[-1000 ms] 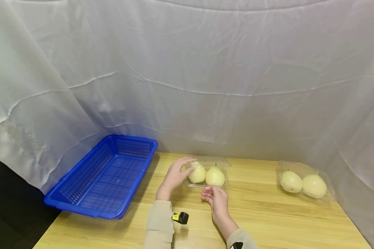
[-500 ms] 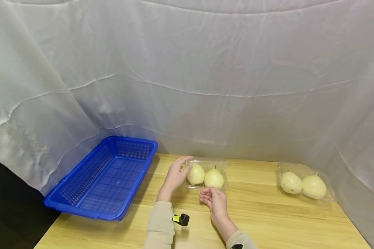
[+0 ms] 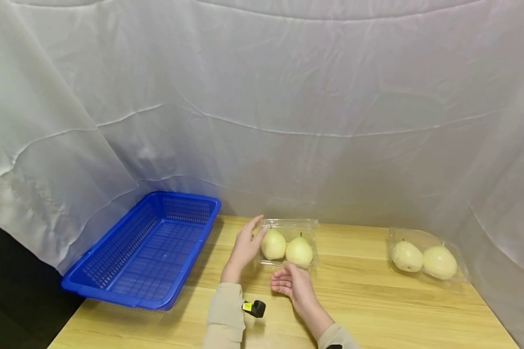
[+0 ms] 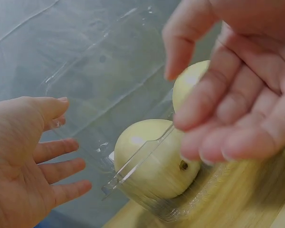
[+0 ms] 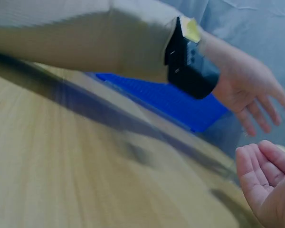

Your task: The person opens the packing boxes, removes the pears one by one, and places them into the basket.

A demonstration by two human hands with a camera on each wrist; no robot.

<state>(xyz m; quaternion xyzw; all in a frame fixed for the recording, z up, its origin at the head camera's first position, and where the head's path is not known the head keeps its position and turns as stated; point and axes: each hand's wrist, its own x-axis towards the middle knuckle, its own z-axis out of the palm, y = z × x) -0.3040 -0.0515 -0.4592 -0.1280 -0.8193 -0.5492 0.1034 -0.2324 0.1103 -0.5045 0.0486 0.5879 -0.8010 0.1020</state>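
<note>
Two pale yellow pears, a left pear (image 3: 273, 244) and a right pear (image 3: 299, 252), sit in a clear plastic clamshell box (image 3: 288, 264) near the table's back. In the left wrist view its lid (image 4: 104, 71) stands raised behind the pears. My left hand (image 3: 246, 248) is at the box's left side, fingers stretched out, thumb and forefinger right at the lid's edge. In front of the box, my right hand (image 3: 294, 286) is turned palm inward with fingers loosely bent and nothing in them; its forefinger overlaps the box's front edge in the head view.
A blue plastic basket (image 3: 174, 276) stands on the left of the wooden table (image 3: 375, 310). At the far right lies a second clear box (image 3: 463, 274) with two pears. Pale grey cloth (image 3: 288, 97) hangs behind and at both sides.
The box's lid has tilted upright from leaning back. My left fingers have straightened and drawn slightly off the lid. My right hand has shifted a little left and toward me.
</note>
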